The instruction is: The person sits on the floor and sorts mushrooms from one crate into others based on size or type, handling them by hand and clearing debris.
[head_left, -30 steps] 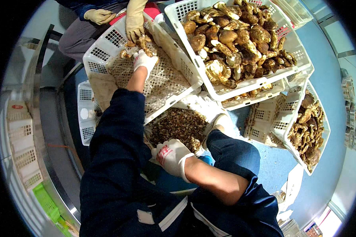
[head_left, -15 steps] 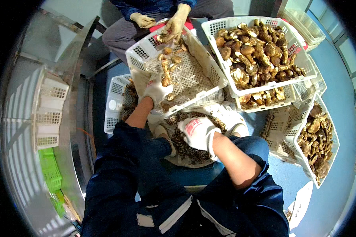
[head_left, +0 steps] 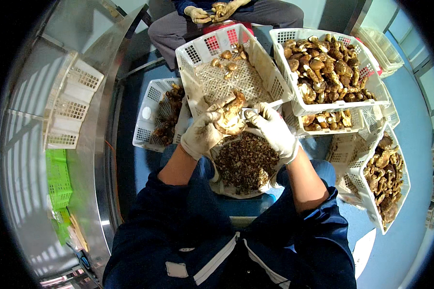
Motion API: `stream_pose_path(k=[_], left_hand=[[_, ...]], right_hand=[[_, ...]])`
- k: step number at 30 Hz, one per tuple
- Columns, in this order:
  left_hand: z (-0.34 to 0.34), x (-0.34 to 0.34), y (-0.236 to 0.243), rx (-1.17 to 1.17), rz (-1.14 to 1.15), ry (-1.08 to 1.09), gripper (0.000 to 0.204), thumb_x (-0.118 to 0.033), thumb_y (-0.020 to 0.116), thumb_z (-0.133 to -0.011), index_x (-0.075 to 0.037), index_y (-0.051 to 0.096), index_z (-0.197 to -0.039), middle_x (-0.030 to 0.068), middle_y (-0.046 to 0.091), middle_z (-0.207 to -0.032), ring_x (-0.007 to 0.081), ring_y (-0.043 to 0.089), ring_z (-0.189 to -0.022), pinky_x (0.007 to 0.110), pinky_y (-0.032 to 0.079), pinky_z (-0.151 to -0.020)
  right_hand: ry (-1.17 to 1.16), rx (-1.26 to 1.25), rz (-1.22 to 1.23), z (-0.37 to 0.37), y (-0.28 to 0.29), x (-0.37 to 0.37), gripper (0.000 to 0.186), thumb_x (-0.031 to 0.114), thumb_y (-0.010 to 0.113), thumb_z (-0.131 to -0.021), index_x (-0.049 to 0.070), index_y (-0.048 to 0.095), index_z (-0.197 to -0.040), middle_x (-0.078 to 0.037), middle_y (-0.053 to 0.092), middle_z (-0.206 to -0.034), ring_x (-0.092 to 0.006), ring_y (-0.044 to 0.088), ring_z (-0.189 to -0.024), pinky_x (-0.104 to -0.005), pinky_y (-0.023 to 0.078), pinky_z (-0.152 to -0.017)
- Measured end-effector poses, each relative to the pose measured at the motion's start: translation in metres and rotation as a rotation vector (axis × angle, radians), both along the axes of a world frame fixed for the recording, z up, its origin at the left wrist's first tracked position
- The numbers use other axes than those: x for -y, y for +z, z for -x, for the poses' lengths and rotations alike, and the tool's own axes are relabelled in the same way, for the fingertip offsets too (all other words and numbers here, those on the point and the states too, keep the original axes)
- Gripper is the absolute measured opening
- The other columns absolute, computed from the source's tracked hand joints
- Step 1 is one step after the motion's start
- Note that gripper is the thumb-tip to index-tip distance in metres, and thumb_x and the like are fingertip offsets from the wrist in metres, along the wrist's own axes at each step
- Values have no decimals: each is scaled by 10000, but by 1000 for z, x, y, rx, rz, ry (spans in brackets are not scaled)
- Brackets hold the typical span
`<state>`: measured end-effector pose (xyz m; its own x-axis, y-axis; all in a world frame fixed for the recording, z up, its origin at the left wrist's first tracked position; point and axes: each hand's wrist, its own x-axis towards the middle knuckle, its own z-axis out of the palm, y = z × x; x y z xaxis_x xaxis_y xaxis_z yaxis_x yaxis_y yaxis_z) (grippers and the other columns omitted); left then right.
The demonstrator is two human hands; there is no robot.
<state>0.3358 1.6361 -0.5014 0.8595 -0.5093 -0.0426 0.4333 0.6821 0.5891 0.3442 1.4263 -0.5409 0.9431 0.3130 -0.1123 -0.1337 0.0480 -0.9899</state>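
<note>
A large brown and cream mushroom [head_left: 230, 118] is in my gloved left hand [head_left: 202, 132], whose fingers are closed round its side. My gloved right hand [head_left: 275, 130] is closed close to the mushroom's right side, fingers pinched. Something small and greyish shows at its fingertips, too little of it to name. Below both hands, between my knees, a pale sack or cloth holds a heap of dark brown scraps [head_left: 246, 161]. Just beyond my hands stands a white mesh crate [head_left: 275, 67], with a few mushrooms [head_left: 229, 60] lying toward its far end.
At the right, a white crate full of mushrooms [head_left: 328, 70] sits stacked on another. A tilted crate of mushrooms [head_left: 386, 178] stands farther right. On the left is a crate with dark pieces [head_left: 169, 115], beside a metal table [head_left: 89, 183]. Across from me a co-worker's gloved hands [head_left: 212, 13] hold a mushroom.
My left hand has come out of the crate with a mushroom, and my right hand has risen to meet it. The co-worker's hands have drawn back from the crate. The whole view has shifted slightly.
</note>
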Motion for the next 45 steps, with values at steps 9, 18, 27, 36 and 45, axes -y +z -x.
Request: stream_pose_path(k=[9, 18, 27, 36, 45], left_hand=[[-5, -8, 1, 184, -870, 58, 536, 45, 663, -894, 17, 437, -1378, 96, 618, -1229, 166, 623, -1092, 304, 537, -932], [0, -35, -30, 330, -917, -115, 439, 6, 622, -932, 29, 471, -1343, 68, 620, -1193, 125, 597, -1071, 276, 506, -934], [19, -28, -12, 412, -1296, -169, 395, -191, 689, -906, 0, 595, -1238, 103, 690, -1080, 185, 663, -968, 300, 525, -861], [74, -16, -3, 790, -1776, -387, 499, -407, 662, -837, -62, 621, -1196, 189, 687, -1049, 358, 661, -959, 409, 514, -838], [79, -19, -15, 932, -1790, -434, 510, -432, 653, -822, -66, 634, -1177, 202, 680, -1025, 377, 648, -970, 440, 502, -851]], right_hand=[[39, 914, 649, 7, -7, 1, 294, 151, 641, -839, 30, 587, -1101, -207, 628, -1218, -376, 605, -1112, -432, 498, -940], [144, 887, 803, 26, 16, -4, 251, 155, 636, -829, 71, 606, -1064, -158, 648, -1134, -345, 627, -1046, -438, 519, -868], [118, 643, 607, 42, 28, 12, 178, 194, 651, -899, 43, 569, -944, -173, 589, -882, -372, 594, -823, -430, 487, -746], [-58, 766, 922, 96, 20, 0, 211, 294, 729, -798, 106, 634, -815, -114, 652, -845, -335, 617, -819, -455, 458, -724], [-88, 788, 915, 105, 6, -4, 202, 305, 691, -826, 117, 638, -877, -127, 645, -868, -347, 598, -861, -470, 437, -751]])
